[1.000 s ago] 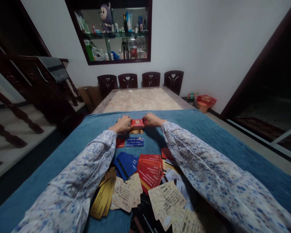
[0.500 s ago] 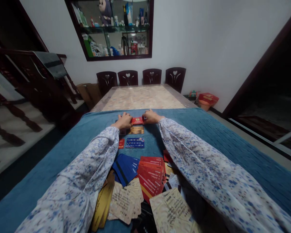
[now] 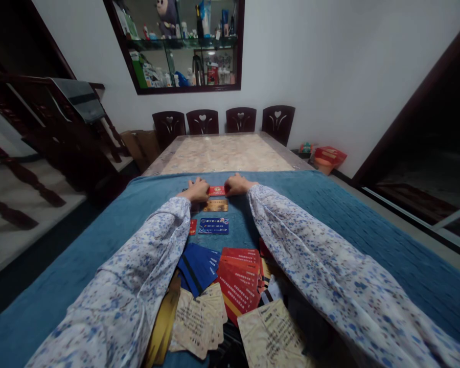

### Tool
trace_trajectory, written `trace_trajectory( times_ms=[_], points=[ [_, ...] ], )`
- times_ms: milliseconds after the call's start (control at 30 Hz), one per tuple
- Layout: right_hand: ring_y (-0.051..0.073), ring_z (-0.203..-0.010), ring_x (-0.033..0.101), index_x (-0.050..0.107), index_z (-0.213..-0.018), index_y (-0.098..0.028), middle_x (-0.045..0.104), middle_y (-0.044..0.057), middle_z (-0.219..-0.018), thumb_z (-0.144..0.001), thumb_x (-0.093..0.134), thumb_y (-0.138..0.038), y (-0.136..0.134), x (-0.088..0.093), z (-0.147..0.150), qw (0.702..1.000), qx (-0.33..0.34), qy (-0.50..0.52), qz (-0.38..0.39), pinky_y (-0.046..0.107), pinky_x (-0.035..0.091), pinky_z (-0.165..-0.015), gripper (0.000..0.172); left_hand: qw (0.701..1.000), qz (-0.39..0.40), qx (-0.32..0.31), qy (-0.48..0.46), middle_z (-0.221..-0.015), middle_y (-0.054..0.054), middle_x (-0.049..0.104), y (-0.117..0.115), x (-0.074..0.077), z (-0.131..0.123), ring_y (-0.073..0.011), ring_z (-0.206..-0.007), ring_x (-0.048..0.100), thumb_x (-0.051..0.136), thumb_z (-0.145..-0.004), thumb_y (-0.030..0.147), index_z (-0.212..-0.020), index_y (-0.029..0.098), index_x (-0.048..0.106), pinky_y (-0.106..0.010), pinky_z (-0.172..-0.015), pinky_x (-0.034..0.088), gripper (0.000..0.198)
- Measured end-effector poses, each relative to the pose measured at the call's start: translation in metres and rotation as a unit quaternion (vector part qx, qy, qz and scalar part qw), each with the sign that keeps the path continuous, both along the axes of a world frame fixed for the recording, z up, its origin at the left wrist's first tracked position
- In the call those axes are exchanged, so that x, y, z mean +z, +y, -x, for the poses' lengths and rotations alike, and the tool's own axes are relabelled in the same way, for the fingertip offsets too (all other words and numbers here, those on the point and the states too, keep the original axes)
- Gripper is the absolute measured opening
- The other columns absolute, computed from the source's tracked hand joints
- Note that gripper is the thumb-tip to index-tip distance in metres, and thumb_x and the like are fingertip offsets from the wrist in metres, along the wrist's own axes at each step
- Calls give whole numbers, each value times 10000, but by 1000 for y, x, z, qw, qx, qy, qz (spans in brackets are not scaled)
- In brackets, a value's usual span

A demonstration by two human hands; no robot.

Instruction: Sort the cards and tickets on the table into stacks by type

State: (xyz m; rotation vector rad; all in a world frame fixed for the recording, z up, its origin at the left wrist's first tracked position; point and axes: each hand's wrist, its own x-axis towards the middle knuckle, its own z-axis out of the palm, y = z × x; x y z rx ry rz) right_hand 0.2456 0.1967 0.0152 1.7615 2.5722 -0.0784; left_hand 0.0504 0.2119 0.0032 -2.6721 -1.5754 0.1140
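Between my two hands lies a red card [image 3: 216, 191] at the far end of the blue cloth. My left hand [image 3: 198, 190] has its fingers closed at the card's left edge, and my right hand [image 3: 236, 184] pinches the right edge. Just nearer is a gold card [image 3: 216, 205], then a blue card [image 3: 213, 226] with another red card [image 3: 192, 227] beside it, partly under my left sleeve. A dark card behind my left hand is mostly hidden. Close to me are fanned blue cards [image 3: 199, 266], red cards [image 3: 237, 281], cream cards [image 3: 199, 319] and gold cards [image 3: 163, 327].
The blue cloth [image 3: 329, 230] covers the near part of the table [image 3: 230, 153]. Dark chairs [image 3: 240, 120] stand beyond its far edge. A large cream card [image 3: 270, 335] lies at front right by several other cards. A stair railing [image 3: 15, 168] is at left.
Both hands stay at the red card with hardly any movement. My forearms shift slightly, and the view tilts a little.
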Motion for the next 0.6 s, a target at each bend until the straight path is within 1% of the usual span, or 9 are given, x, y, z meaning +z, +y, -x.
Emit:
trace_trajectory(
  times_ms=[200, 300, 467, 600],
  points=[
    [361, -1172, 589, 790, -1045, -216, 755, 131, -1124, -784, 773, -373, 1, -1, 1, 1000, 1, 2, -5, 365, 494, -836, 305, 1000, 4, -4, 5, -1233, -165, 643, 2, 1, 0, -400, -1274, 444, 661, -706, 205, -988, 203, 731, -607, -1044, 391, 291],
    [358, -1178, 584, 791, -1050, -222, 757, 124, -1123, -787, 767, -386, 2, -2, 0, 1000, 10, -3, -12, 359, 493, -836, 311, 1000, 4, -7, 11, -1234, -167, 636, 2, 1, 0, -399, -1274, 450, 662, -708, 210, -983, 196, 731, -599, -1050, 388, 284],
    [376, -1194, 573, 786, -1096, -216, 740, 147, -1176, -801, 755, -397, 2, -2, 1, 1000, 8, -19, -14, 384, 492, -847, 347, 1000, 7, -7, 22, -1248, -184, 632, 3, 2, -2, -401, -1267, 464, 650, -713, 185, -992, 182, 735, -593, -1043, 400, 292],
    [387, -1233, 555, 786, -1117, -219, 728, 152, -1212, -823, 743, -381, 1, 0, 1, 1000, 14, -20, -4, 412, 493, -887, 338, 999, 6, -1, 32, -1259, -190, 628, 5, 1, -4, -402, -1262, 465, 657, -696, 165, -996, 177, 733, -605, -1056, 392, 310]
  ],
)
